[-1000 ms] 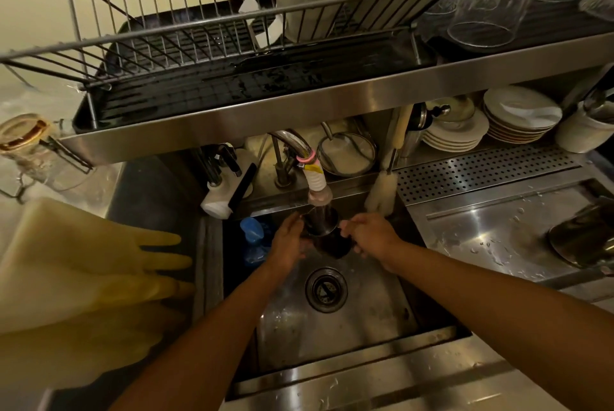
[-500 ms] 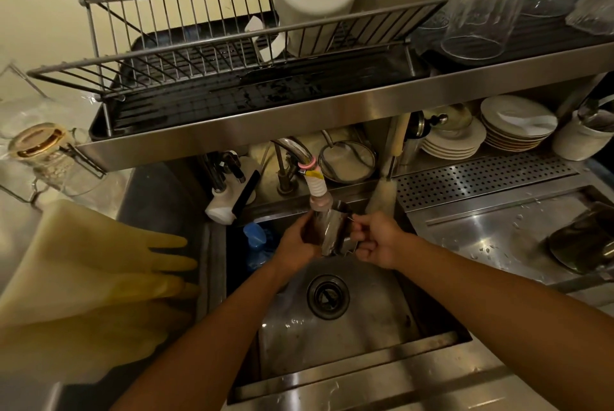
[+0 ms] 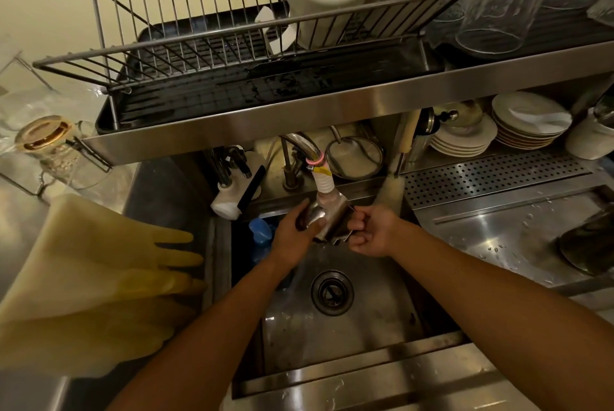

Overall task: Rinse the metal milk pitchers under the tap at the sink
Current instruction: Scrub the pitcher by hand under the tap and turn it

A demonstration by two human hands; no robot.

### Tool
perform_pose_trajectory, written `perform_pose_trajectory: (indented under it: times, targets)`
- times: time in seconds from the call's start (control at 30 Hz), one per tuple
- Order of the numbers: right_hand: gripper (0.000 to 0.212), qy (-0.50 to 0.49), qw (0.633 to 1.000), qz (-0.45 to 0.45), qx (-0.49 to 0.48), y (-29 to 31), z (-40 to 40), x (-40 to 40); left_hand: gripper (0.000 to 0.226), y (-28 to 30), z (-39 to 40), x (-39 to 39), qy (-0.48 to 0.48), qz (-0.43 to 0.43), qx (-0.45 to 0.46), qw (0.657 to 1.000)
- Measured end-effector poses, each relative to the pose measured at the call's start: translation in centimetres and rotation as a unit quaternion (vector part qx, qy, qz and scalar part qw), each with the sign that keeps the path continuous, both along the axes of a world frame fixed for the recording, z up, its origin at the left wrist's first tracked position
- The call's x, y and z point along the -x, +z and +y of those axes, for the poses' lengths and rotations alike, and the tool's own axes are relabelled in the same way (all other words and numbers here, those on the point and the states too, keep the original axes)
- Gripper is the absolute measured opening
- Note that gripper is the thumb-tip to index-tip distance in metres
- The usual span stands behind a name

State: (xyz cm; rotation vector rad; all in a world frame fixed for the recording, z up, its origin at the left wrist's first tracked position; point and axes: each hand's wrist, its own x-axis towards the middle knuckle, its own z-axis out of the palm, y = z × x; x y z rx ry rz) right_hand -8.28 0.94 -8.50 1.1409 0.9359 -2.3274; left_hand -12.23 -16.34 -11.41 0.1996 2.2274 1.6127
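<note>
Metal milk pitcher (image 3: 327, 219) under the tap (image 3: 317, 166), above the sink (image 3: 349, 321). Left hand (image 3: 294, 237) grips its body at 9 o'clock; right hand (image 3: 372, 230), at 3 o'clock, grips its handle.

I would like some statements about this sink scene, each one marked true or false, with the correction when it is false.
1. Both hands hold the metal pitcher under the tap. True: the left hand grips its body and the right hand grips its handle side.
2. The person wears the yellow rubber gloves. False: the hands are bare; the gloves lie left of the sink.
3. A stack of plates stands under the shelf on the right. True.
4. The sink drain is covered by a plate. False: it is uncovered.
5. The clear glasses stand inside the sink. False: they are on the upper shelf, upside down.
</note>
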Motion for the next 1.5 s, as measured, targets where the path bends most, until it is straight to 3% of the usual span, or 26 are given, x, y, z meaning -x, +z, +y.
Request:
perform_pose_trajectory:
  times: [0.2,0.3,0.43,0.6,0.83,1.17,1.23,1.37,1.5]
  targets:
    - [0.042,0.108,0.98,0.042,-0.159,1.0,1.2,-1.1,0.074,-0.6,0.3,-0.4,-0.054,-0.025,-0.032,0.998]
    - [0.043,0.17,0.948,0.084,-0.257,1.2,1.2,-1.6,0.085,-0.6,0.5,-0.9,-0.051,-0.032,-0.045,0.997]
    - [0.041,0.218,0.889,0.128,-0.381,1.5,0.8,-1.9,0.074,-0.1,1.0,-1.2,-0.037,-0.022,-0.044,0.998]
    - [0.041,0.253,0.842,0.136,-0.456,1.7,0.5,-2.1,0.074,-0.1,1.1,-1.7,0.0,-0.002,-0.045,0.999]
    - [0.034,0.32,0.815,0.094,-0.474,2.3,-0.3,-2.0,0.077,-0.2,1.2,-2.2,0.014,0.039,-0.006,0.999]
    - [0.026,0.292,0.825,0.1,-0.473,2.1,-0.7,-1.5,0.073,-0.1,0.6,-1.3,-0.018,0.005,0.031,0.999]
    - [0.027,0.292,0.821,0.087,-0.482,2.1,-0.9,-1.2,0.07,0.5,0.4,-0.8,0.021,-0.021,0.003,1.0]
    - [0.027,0.297,0.821,0.074,-0.482,2.3,-1.0,-0.9,0.044,1.3,-0.4,1.1,0.151,-0.041,-0.034,0.987]
    - [0.025,0.287,0.828,0.066,-0.477,2.7,-1.1,-0.5,0.066,2.5,-1.3,3.5,0.261,-0.048,-0.104,0.959]
